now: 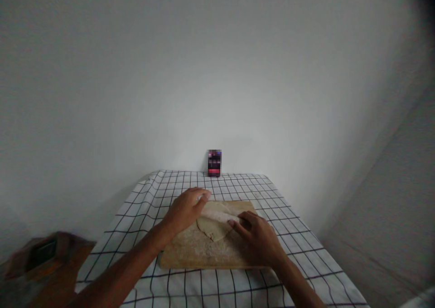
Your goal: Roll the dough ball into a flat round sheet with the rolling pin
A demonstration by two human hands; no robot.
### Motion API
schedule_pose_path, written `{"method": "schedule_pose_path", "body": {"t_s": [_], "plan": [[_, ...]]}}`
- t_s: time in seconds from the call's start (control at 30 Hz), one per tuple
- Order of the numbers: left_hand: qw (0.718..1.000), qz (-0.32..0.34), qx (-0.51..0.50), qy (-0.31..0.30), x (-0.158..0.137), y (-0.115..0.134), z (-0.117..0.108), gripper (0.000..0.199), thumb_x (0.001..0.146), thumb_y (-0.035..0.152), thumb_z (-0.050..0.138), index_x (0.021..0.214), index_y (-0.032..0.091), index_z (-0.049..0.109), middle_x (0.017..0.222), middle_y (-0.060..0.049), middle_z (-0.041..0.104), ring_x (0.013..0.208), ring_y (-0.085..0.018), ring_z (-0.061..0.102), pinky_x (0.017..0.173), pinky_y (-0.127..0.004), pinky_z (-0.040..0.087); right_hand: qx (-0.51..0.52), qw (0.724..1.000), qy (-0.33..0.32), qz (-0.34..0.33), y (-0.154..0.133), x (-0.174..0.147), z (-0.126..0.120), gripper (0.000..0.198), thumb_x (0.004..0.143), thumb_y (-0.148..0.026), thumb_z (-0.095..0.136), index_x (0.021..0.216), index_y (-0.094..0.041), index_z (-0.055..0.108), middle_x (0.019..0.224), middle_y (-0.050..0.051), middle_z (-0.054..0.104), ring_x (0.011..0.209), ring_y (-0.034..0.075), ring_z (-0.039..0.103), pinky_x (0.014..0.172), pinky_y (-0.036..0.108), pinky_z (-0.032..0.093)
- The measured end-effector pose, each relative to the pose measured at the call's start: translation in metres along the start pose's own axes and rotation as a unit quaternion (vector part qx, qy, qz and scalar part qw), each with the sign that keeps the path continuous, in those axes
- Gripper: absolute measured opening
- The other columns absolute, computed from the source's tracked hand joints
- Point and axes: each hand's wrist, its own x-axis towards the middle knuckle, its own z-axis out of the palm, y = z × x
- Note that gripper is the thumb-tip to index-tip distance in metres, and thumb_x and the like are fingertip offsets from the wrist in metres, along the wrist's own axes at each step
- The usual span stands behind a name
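A flattened piece of dough (214, 231) lies on a floured wooden board (190, 258). Across the dough rests a pale, flour-dusted rolling pin (219, 215), slanting slightly down to the right. My left hand (186, 209) curls over the pin's left end, thumb and fingers bent around it, and hides that end. At the other end, my right hand (260, 235) grips the pin with its fingers curled and its thumb along the near side. Part of the dough's right side is covered by the right hand.
The board stands on a table with a white, black-checked cloth (200, 290). A dark packet with a red band (214, 163), blurred, stands at the far edge against the white wall (217, 72). A brown object (44, 253) is at lower left, beside the table.
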Motion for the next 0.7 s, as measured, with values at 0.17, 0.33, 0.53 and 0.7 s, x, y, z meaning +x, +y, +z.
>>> {"method": "schedule_pose_path", "body": {"t_s": [0.17, 0.33, 0.53, 0.7], "plan": [[0.985, 0.043, 0.162, -0.052, -0.022, -0.017, 0.053, 0.047, 0.111, 0.035, 0.038, 0.148, 0.02, 0.063, 0.153, -0.012, 0.066, 0.147, -0.031, 0.057, 0.126, -0.056, 0.041, -0.134, 0.989, -0.038, -0.041, -0.001, 0.019, -0.006, 0.038, 0.109, -0.052, 0.047, 0.106, -0.023, 0.071, 0.112, 0.008, 0.075, 0.1, 0.023, 0.07, 0.083, 0.033, 0.05], [0.968, -0.028, 0.246, -0.037, 0.001, -0.026, 0.059, 0.049, 0.111, 0.038, 0.041, 0.151, 0.016, 0.06, 0.157, -0.016, 0.061, 0.15, -0.04, 0.052, 0.122, -0.068, 0.042, -0.185, 0.974, -0.09, -0.099, 0.01, 0.085, -0.004, 0.045, 0.115, -0.044, 0.032, 0.121, -0.024, 0.072, 0.131, 0.01, 0.072, 0.126, 0.026, 0.064, 0.108, 0.043, 0.048], [0.963, -0.083, 0.257, -0.023, 0.019, -0.031, 0.059, 0.047, 0.11, 0.037, 0.044, 0.148, 0.018, 0.062, 0.153, -0.016, 0.064, 0.147, -0.042, 0.054, 0.115, -0.072, 0.046, -0.167, 0.967, -0.149, -0.118, 0.03, 0.124, 0.011, 0.052, 0.115, -0.045, 0.028, 0.141, -0.026, 0.068, 0.157, 0.01, 0.061, 0.152, 0.029, 0.048, 0.125, 0.051, 0.037], [0.96, -0.053, 0.275, -0.018, 0.015, -0.035, 0.064, 0.046, 0.108, 0.035, 0.045, 0.148, 0.019, 0.062, 0.154, -0.014, 0.064, 0.146, -0.041, 0.055, 0.111, -0.068, 0.05, -0.172, 0.972, -0.147, -0.059, 0.026, 0.098, 0.01, 0.054, 0.114, -0.042, 0.029, 0.154, -0.025, 0.06, 0.167, 0.01, 0.05, 0.16, 0.03, 0.037, 0.13, 0.059, 0.028]]}}
